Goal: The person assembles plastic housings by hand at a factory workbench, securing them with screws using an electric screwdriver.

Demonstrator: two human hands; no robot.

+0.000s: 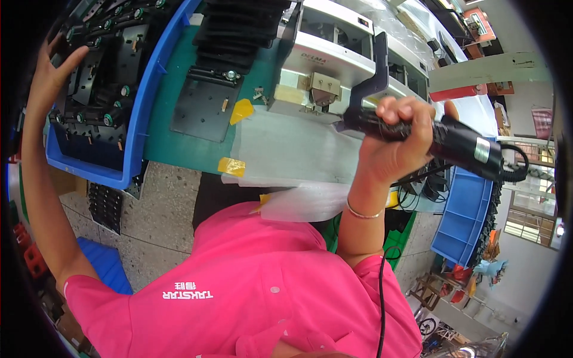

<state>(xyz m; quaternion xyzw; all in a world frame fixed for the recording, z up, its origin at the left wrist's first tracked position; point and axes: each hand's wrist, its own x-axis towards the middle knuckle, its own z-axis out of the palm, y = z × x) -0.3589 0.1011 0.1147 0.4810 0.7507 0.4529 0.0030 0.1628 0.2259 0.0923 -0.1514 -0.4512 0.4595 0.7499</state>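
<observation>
My right hand (399, 143) is raised over the right side of the bench, its fingers wrapped round a black corded electric screwdriver (468, 145). The tool lies almost level, its front end beside a black bracket (377, 65) on a pale box-shaped machine (334, 59). Far to the left, my left hand (49, 80) reaches over a blue bin (154, 80) of flat black plates with round fittings (122, 48). Its thumb and fingers are spread, close to the plates. One similar black plate (200, 110) lies on the green bench mat between the bin and the machine.
A stack of black parts (236, 36) stands behind the single plate. Yellow tape pieces (231, 166) mark the edge of a whitish sheet (292, 149) on the bench. A dark cord (382, 304) runs down past my right arm. Another blue bin (462, 218) stands at the right.
</observation>
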